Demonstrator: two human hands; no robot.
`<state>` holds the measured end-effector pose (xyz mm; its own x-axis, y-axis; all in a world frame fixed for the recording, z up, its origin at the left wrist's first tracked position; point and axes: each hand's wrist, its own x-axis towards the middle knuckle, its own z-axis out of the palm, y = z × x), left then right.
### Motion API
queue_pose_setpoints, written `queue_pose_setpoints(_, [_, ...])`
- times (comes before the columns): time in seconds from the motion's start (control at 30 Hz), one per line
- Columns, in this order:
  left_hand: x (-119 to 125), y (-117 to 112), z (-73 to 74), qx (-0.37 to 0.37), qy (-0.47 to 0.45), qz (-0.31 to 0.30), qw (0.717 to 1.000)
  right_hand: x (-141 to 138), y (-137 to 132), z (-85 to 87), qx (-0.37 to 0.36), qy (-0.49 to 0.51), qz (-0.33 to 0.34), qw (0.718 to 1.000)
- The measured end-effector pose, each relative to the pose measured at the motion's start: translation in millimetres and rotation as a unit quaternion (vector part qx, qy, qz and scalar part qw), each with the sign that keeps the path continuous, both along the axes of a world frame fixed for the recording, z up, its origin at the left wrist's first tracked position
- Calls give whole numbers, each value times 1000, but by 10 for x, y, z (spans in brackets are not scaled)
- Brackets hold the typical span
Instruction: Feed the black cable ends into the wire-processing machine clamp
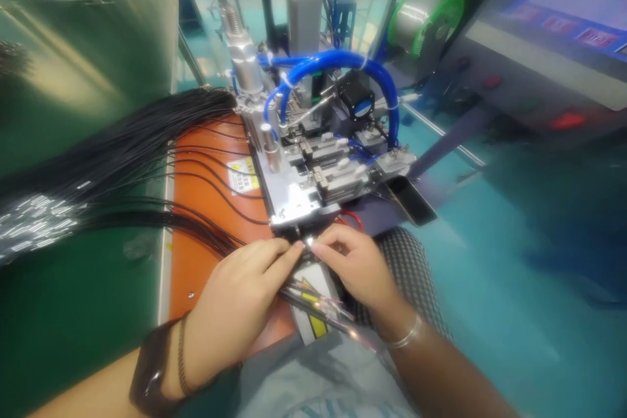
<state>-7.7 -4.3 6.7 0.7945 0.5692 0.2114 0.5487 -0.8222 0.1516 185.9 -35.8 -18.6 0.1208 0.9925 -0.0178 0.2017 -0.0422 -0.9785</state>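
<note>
My left hand (245, 284) is closed in a pinch, thumb and forefinger meeting at the front edge of the machine (294, 199). Facing it, my right hand (355, 264) pinches close to a small bright whitish piece (309, 242) between the two sets of fingertips. What either hand grips is too small and blurred to name. A bundle of black cables (196, 225) runs beneath my left hand. Their stripped ends, with thin coloured wires (326, 305), come out below it over a white and yellow label (313, 281).
A thick mass of black cables (122, 137) hangs off the orange table (210, 196) at left. Blue air hoses (343, 60) arch over the machine. A phone (410, 199) lies at its right. Behind are a green wire spool (426, 19) and a screen panel (553, 32).
</note>
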Motion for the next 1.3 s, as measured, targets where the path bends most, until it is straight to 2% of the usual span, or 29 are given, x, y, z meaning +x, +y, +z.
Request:
queue_pose_setpoints(0.13, [11,117,-67,4,-18,-36,999,127,48,-46,-90,18,41,995])
queue_pose_setpoints(0.23, [29,150,-89,-11,4,-35,999,172,66,-79,-116,47,71,990])
queue_pose_setpoints(0.33, [32,149,-94,-17,14,-36,999,162,77,-108,-128,47,73,988])
queue_pose_setpoints(0.6, [29,139,-92,-18,33,-22,999,127,106,-135,-129,21,64,989])
queue_pose_setpoints(0.87, [64,131,-83,23,50,-18,998,116,128,-202,-122,32,51,991])
queue_pose_setpoints(1.07, [72,113,-94,18,74,-17,997,83,137,-252,-83,65,41,994])
queue_pose_setpoints(1.3, [89,37,-117,44,105,-6,993,35,130,-171,-72,20,21,997])
